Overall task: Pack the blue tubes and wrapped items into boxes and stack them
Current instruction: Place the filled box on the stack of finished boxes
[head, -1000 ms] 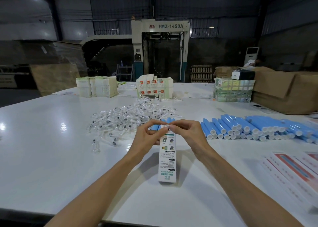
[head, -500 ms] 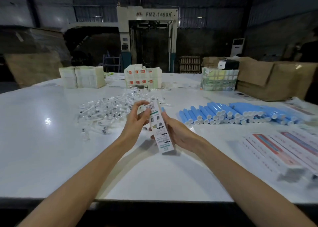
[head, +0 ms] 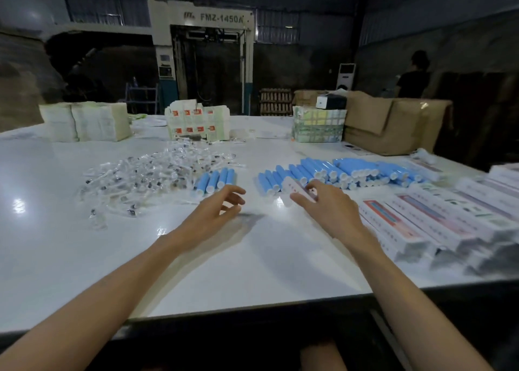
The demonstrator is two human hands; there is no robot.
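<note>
Left hand [head: 214,212] hovers over the white table [head: 168,258], fingers loose, holding nothing. Right hand [head: 330,206] pinches a small white box [head: 293,188], blurred, just in front of the blue tubes [head: 351,169]. Flat boxes [head: 415,224] lie at right; wrapped items [head: 146,174] are heaped at left.

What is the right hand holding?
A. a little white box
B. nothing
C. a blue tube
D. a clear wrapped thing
A: the right hand pinches a little white box between thumb and fingers, just in front of the blue tubes.
</note>
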